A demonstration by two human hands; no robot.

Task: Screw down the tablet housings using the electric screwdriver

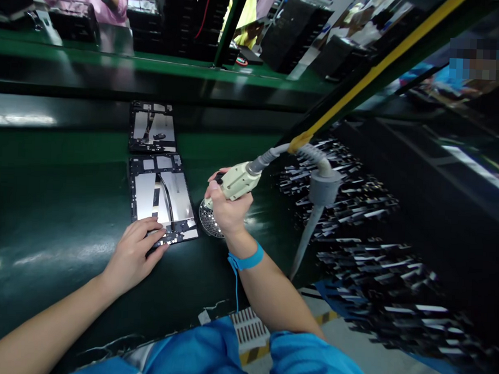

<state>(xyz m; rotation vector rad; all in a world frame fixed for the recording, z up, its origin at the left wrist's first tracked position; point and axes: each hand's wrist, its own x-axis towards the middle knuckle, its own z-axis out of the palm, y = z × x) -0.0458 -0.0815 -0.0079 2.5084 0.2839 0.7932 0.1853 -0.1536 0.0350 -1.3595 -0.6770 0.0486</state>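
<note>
My right hand [229,208] is wrapped around a cream handheld tool [240,180] with a grey cable or hose at its back end. Just below that hand is a round, shiny, dotted metal piece [210,221]; whether it belongs to the tool I cannot tell. The fingers of my left hand [137,248] lie stretched out on the near edge of an opened tablet-like device [179,193], with silver plates and a black ribbon cable inside. A second opened device [164,127] of the same kind lies directly behind it. A blue wrist strap [247,258] circles my right wrist.
The dark green bench [60,202] carries the devices. To the right, a rack [355,207] holds many thin dark pieces with pale edges. A grey stand [323,188] and a yellow-edged post [359,82] rise beside it. Across the bench sits a person in pink [112,10] among black stacks.
</note>
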